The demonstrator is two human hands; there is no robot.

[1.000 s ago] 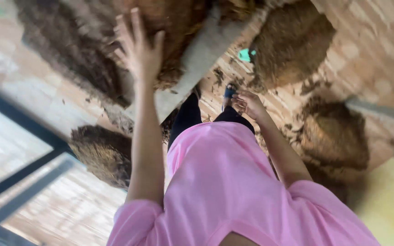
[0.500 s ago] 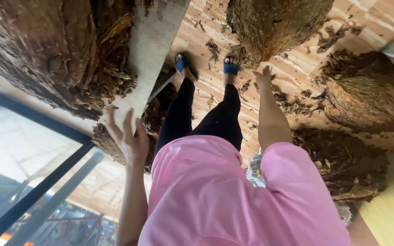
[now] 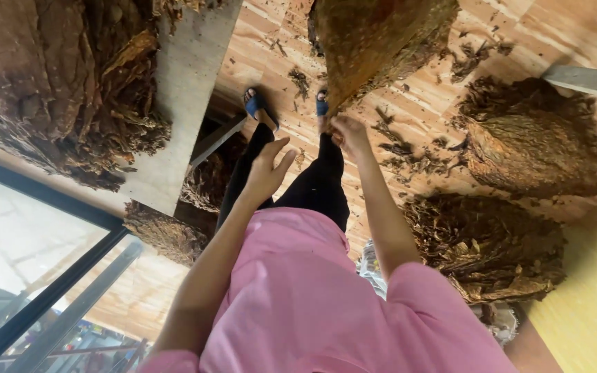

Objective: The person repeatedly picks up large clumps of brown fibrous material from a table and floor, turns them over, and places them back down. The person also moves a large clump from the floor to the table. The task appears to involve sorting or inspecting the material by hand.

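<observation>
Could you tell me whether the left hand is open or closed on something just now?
Open and empty: the left hand has its fingers spread in mid-air, touching nothing, while the right hand grips a leaf bundle.

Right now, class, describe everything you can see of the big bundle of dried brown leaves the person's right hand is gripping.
The big bundle of dried brown leaves is a thick, golden-brown sheaf of crinkled, layered leaves. It narrows to a point where the right hand clasps it, above the wooden plank floor. Its far end runs out of view.

Plywood floor [image 3: 264, 41]: dried leaf heaps [image 3: 533, 138] [image 3: 485, 245], loose scraps [image 3: 409, 148]; grey bench [image 3: 181, 90] bearing big leaf pile [image 3: 57, 83]
</observation>
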